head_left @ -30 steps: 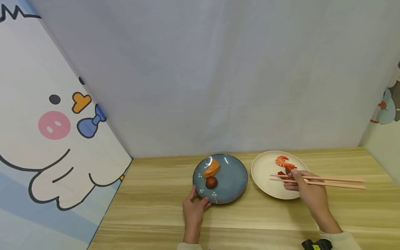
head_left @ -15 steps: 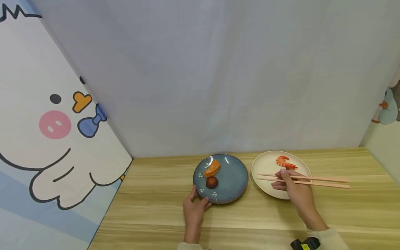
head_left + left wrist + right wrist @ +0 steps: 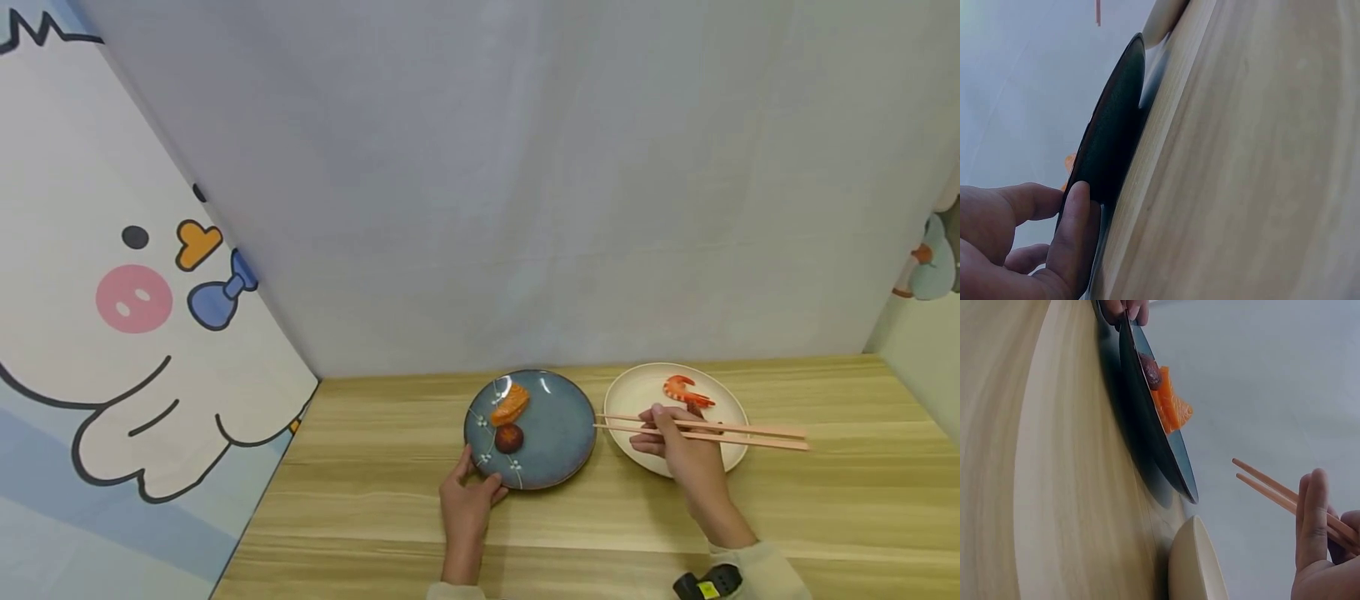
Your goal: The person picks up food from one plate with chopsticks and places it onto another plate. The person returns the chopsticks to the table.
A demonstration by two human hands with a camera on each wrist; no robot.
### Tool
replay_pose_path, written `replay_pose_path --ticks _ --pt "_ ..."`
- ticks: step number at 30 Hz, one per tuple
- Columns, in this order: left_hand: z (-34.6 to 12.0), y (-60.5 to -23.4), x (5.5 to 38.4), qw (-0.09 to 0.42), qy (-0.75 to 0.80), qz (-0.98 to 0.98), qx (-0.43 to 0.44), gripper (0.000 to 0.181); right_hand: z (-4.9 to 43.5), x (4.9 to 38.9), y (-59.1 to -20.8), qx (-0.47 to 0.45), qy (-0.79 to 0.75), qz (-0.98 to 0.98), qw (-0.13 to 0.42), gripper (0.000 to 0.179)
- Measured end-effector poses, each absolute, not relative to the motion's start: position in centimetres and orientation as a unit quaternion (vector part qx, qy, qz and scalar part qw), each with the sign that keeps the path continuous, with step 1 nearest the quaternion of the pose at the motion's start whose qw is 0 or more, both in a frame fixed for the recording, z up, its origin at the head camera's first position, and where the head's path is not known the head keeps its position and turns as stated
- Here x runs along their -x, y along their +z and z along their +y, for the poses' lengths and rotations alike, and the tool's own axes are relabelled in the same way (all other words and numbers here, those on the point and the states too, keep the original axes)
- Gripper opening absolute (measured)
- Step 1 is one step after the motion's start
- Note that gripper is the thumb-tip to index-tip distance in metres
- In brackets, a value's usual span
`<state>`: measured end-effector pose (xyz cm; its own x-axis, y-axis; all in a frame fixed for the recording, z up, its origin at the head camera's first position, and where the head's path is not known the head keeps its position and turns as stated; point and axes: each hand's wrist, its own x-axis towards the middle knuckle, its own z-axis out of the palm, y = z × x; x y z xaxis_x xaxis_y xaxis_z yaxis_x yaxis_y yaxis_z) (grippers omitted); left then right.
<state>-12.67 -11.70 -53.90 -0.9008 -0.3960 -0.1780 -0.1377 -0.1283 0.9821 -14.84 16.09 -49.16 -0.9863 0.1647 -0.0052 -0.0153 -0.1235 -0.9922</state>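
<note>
Hiding part of cream plate (image 3: 628,392) near shrimp (image 3: 692,397): right fingers (image 3: 1315,519) gripping chopsticks (image 3: 780,432); left fingers (image 3: 1072,231) pinching blue plate (image 3: 561,433).

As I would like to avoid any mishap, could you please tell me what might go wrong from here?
The left hand pinches the blue plate at its rim; tilting it might slide the salmon off. The right hand holds chopsticks over the white plate and could knock the shrimp lying close by.
</note>
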Motion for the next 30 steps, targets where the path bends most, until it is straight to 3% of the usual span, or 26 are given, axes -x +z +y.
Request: replay_pose_path --ticks 16,30 --pt "-11.7 -53.5 12.4 0.087 -0.727 -0.65 -0.202 0.08 13.9 15.2 -49.6 0.05 0.789 -0.61 0.054 0.03" --pt "-11.8 -53.7 12.5 0.084 -0.723 -0.655 -0.203 0.081 12.3 16.3 -49.5 0.055 0.774 -0.629 0.043 0.036"
